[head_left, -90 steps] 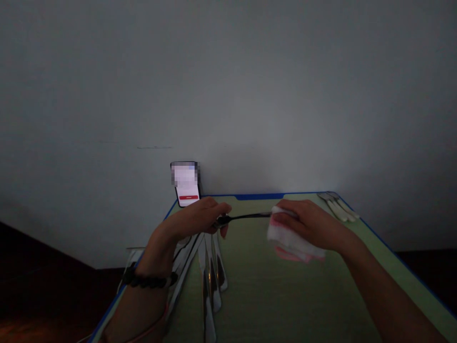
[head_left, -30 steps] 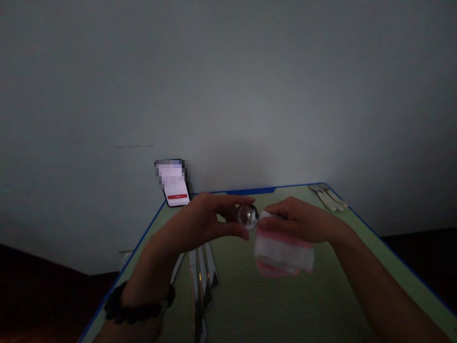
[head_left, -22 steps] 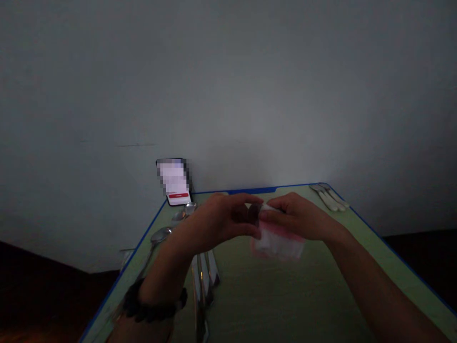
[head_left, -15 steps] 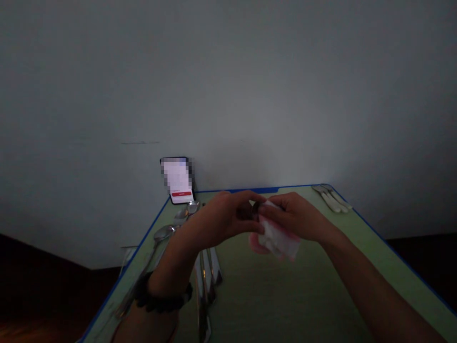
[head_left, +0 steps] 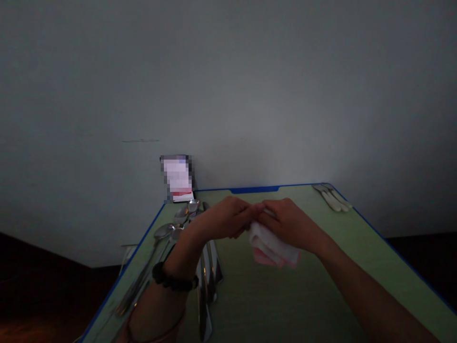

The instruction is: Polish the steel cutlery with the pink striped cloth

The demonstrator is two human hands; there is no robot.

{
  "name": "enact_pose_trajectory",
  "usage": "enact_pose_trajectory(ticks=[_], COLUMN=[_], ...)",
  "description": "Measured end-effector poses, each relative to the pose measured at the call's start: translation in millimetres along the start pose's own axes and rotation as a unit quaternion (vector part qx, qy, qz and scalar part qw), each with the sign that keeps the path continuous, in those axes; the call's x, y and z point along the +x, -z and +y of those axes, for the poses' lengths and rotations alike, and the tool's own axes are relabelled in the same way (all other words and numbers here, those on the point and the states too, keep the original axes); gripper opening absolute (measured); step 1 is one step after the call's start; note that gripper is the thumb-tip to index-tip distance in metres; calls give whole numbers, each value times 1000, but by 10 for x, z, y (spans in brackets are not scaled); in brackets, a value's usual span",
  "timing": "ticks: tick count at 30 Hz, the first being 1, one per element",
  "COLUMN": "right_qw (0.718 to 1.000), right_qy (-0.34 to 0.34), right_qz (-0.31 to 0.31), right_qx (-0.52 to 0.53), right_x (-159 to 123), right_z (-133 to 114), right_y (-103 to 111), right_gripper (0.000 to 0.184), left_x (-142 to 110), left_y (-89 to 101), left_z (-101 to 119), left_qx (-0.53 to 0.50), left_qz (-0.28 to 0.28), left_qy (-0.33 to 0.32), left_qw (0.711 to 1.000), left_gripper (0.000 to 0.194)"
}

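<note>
My right hand is closed around a folded white and pink cloth, which hangs below its fingers above the table. My left hand, with a dark beaded bracelet on its wrist, meets it at the fingertips. Its fingers are pressed together, and whatever they grip is hidden between the two hands. Beneath and beside the left forearm lie several metal spoons and several knives, partly covered by the arm.
A phone with a lit screen leans on the wall at the table's back left. Forks with pale handles lie at the back right corner. The green table has a blue edge and stands against a grey wall.
My left fingers have closed in toward the right hand, and the dark gap between them is gone. The cloth has shifted and hangs a little lower.
</note>
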State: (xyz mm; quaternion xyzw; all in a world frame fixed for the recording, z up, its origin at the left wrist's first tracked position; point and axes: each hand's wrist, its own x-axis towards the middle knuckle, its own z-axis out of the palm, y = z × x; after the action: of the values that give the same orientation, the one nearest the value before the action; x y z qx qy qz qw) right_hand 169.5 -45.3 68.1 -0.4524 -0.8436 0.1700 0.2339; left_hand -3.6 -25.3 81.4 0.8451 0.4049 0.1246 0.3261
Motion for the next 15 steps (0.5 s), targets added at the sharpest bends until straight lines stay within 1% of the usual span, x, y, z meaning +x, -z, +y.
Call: enact_pose_trajectory(ticks=[2,4,6,8,10,13,15], right_qw=[1000,1000,999,999,998,997,995], right_qy=[6,2,-4,-3,-5,-23,-34], right_qz=[-16,-27,-40,-49,-57,-74,-86], right_qx=[5,-3,-8,-6,0,16,21], right_x=[8,14,13,4,-13,-42,-62], right_z=[9,34,73,119,166,261,361], right_y=[-23,-26,4,66,147,250,272], right_gripper=[32,33,34,35,37,37,37], left_x=[1,-25,-75,-133,-181,-216,-226], left_y=[23,79,156,236,296,340,357], left_z=[-80,-173,-268,-351,-412,-472,-516], left_qx=[-2,10,9,-15,-34,-41,-32], left_qz=[-10,8,29,40,40,58,75], left_qy=[-5,0,31,65,86,111,128], left_qw=[1000,1000,999,997,995,991,988], left_gripper=[51,48,50,50,49,48,46])
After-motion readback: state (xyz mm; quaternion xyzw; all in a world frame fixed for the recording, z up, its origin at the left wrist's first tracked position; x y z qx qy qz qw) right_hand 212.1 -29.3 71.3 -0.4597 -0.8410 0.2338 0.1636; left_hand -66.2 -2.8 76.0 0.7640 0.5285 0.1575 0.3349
